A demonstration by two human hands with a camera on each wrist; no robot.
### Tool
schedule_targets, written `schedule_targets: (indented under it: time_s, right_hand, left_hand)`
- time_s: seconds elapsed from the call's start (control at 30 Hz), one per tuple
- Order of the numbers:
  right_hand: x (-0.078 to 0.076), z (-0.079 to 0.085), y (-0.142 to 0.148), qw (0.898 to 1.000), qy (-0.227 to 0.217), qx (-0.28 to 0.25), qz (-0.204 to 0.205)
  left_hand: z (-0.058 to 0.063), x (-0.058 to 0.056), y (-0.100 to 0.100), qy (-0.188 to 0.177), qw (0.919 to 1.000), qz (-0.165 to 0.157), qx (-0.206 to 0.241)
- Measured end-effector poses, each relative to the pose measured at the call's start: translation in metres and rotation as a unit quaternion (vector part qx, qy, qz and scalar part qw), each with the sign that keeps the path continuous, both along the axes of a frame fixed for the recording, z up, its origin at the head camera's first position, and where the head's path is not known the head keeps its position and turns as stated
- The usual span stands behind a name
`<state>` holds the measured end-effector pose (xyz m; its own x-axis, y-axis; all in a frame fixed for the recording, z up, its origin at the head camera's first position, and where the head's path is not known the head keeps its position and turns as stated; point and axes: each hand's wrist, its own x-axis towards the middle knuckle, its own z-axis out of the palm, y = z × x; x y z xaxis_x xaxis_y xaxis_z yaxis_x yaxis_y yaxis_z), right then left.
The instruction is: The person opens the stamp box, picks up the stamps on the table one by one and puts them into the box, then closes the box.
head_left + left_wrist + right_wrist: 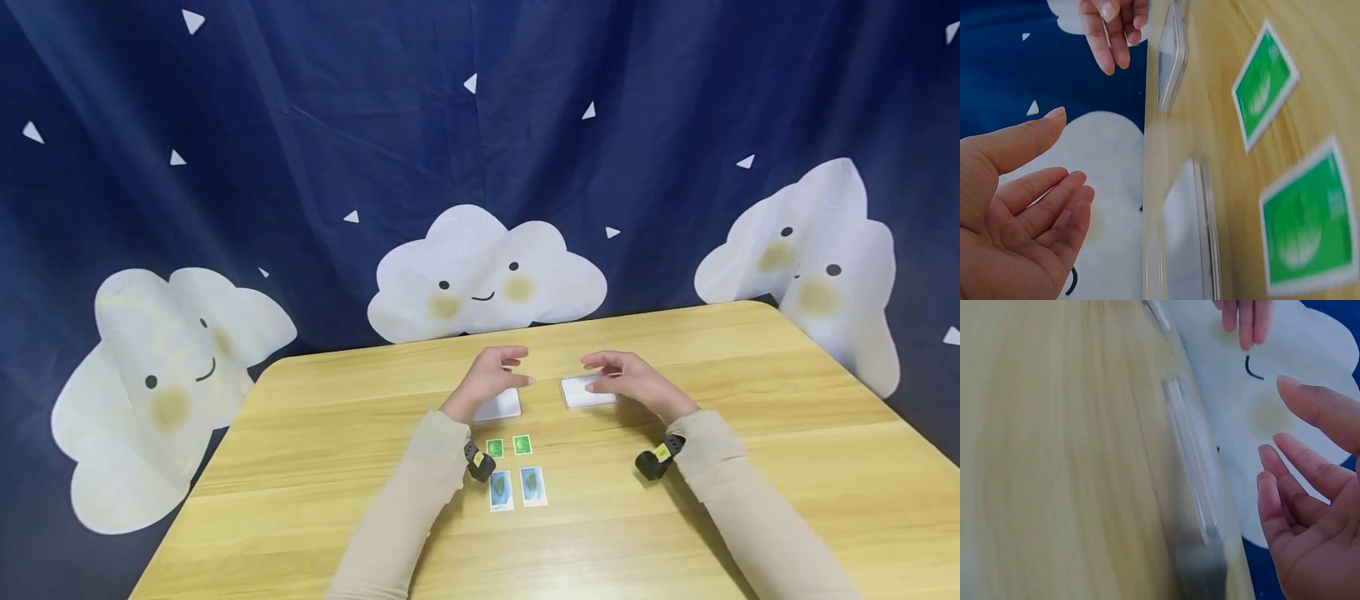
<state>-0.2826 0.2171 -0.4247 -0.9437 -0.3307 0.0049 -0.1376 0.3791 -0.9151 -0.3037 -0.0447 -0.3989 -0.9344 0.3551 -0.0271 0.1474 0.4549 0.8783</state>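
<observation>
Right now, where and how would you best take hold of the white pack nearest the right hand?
I'd pinch the white pack by its near and far edges, bringing the right hand in from above and the right, thumb on the near edge. It lies flat on the table, so its underside is blocked, but its raised edges offer some grip.

Before me, one wood-grain counter (285, 500). On it: left white slab (504, 407); right white slab (578, 394); two small green cards (522, 445); nearest me, two blue cards (533, 487).
</observation>
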Motion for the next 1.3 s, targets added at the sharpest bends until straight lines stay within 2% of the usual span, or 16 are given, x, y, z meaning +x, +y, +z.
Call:
schedule_targets:
  time_s: [0.27,0.67,1.0,1.3]
  right_hand:
    - [0.001,-0.009,0.014,1.000,-0.014,-0.002,0.003]
    - [-0.003,-0.020,0.026,0.998,-0.043,-0.041,0.005]
    - [-0.005,-0.022,0.030,0.999,-0.049,-0.014,0.009]
    - [-0.004,-0.020,0.029,0.999,-0.037,0.006,0.016]
  left_hand:
    - [-0.001,0.005,0.019,-0.003,0.9999,-0.011,0.004]
    - [-0.010,0.010,0.040,-0.017,0.9995,-0.018,0.021]
    - [-0.024,0.009,0.052,-0.027,0.9987,-0.015,0.041]
    - [-0.033,0.006,0.060,-0.054,0.9977,0.011,0.039]
